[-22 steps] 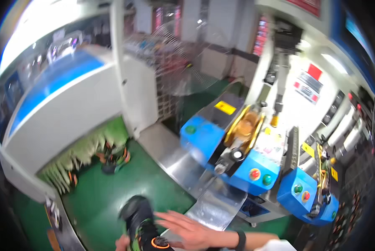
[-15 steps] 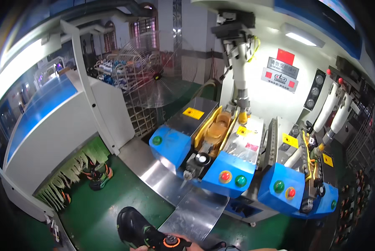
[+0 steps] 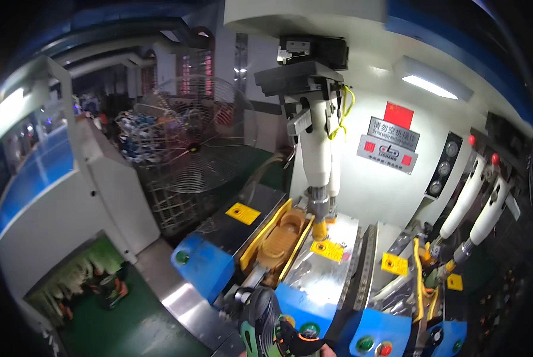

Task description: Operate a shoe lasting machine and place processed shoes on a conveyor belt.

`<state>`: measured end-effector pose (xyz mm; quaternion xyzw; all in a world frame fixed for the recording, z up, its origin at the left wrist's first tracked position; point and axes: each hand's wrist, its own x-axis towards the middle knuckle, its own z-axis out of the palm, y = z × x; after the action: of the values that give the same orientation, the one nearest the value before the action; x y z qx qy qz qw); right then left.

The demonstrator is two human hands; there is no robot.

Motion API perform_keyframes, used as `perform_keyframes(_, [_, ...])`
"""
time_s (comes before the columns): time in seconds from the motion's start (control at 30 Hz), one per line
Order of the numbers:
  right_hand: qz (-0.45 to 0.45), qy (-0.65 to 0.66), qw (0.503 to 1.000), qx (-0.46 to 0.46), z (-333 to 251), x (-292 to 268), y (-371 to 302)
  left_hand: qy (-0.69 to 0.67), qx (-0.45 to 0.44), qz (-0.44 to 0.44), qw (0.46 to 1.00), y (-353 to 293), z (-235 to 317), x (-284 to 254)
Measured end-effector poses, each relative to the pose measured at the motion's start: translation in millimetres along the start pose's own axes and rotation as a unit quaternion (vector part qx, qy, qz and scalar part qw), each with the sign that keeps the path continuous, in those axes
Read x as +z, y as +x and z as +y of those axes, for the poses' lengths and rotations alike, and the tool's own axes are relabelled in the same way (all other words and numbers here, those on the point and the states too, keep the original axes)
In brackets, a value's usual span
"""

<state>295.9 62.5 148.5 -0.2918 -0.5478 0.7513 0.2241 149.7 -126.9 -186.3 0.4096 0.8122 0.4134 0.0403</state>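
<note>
While the shoe sits at the bottom edge of the view, just in front of the press's blue front block, only a sliver of a hand shows beside its heel, so I cannot tell how far it is open or whether it grips the shoe (the other hand is out of view). The yellow-edged mould cradle lies open beyond, under the white ram. To do this well, I judge the shoe should go in lengthwise along the cradle, sole seated flat between the yellow rails, with fingers kept away from the ram and the green buttons.
</note>
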Motion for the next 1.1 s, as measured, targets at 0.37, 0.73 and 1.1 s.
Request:
perform_keyframes(0.37, [-0.042, -0.248, 0.967, 0.032, -11.0, -128.1, 381.8, 0.074, 0.056, -0.101, 0.991, 22.6, -20.7, 34.2])
perform_keyframes(0.73, [0.361, -0.361, 0.859, 0.032, 36.0, -19.3, 458.7, 0.099, 0.085, -0.077, 0.988, 11.3, -26.2, 25.4])
perform_keyframes(1.1, [0.367, -0.421, 0.830, -0.001, 25.3, 11.1, 468.3, 0.121, 0.086, -0.094, 0.984, 30.0, -21.1, 5.8])
